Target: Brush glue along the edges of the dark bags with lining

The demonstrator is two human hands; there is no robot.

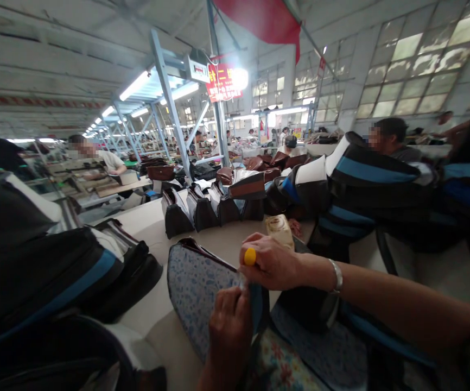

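A bag (196,285) with a blue patterned fabric side and a dark edge lies on the white worktop in front of me. My right hand (273,266) is closed around a tool with a yellow handle (250,256) at the bag's upper right edge; the tool's working end is hidden by my fingers. Just below it, my left hand (230,320) has its fingers closed on the edge of the bag. Something pale and small shows between the two hands, too blurred to name. Close behind my right hand stands a yellowish container (279,231).
Stacked black bags with blue stripes (373,168) rise at the right, and more black bags (51,271) crowd the left. Several small black bags (206,209) line the far side of the white worktop (153,320). Beyond, people sit at other benches.
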